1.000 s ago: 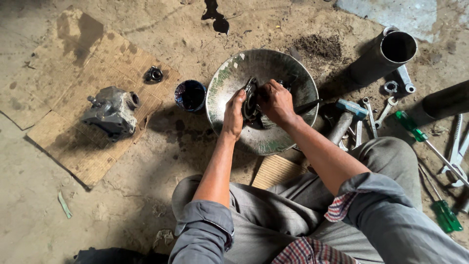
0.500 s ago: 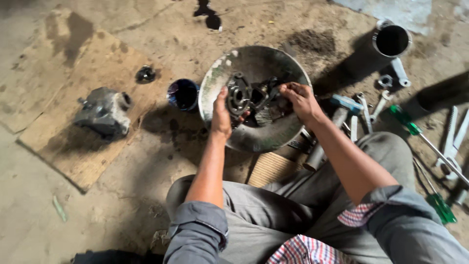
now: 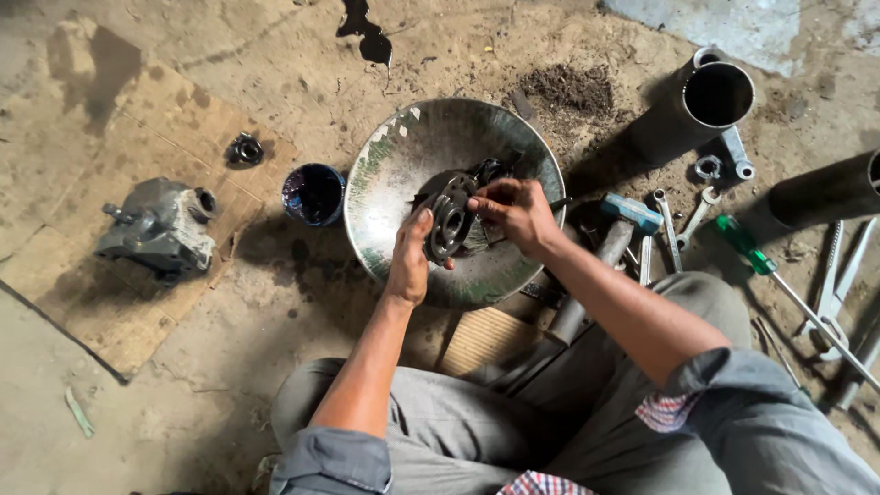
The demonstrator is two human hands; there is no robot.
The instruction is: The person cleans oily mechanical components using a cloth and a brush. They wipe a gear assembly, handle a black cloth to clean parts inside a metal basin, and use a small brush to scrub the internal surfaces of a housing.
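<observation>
Two sheets of cardboard (image 3: 137, 211) lie on the dirt floor (image 3: 183, 403) to your left, stained and dusty. On them sits a grey metal housing (image 3: 156, 229), and a small dark ring (image 3: 245, 148) lies just beyond it on the same sheet. Right of the cardboard stands a little round tin (image 3: 313, 194) with dark liquid in it, touching or almost touching the rim of the big metal bowl (image 3: 394, 174).

You sit on the ground with that bowl in front of your knees. Inside it, your left hand (image 3: 410, 257) grips a round, dark, greasy metal plate (image 3: 449, 220) by its lower edge, holding it upright over the bowl's bottom. Your right hand (image 3: 513, 213) pinches the plate's upper right edge with closed fingers; a dark thin tool pokes out past the knuckles, but I cannot tell what it is.

Beyond the bowl, a black spill (image 3: 365, 32) stains the floor. Right of the bowl lie a hammer (image 3: 610, 238), several wrenches (image 3: 683, 215), a wide steel pipe (image 3: 701, 101) with its open end facing up, a green-handled screwdriver (image 3: 747, 247), and a second dark pipe (image 3: 825, 188) at the edge.
</observation>
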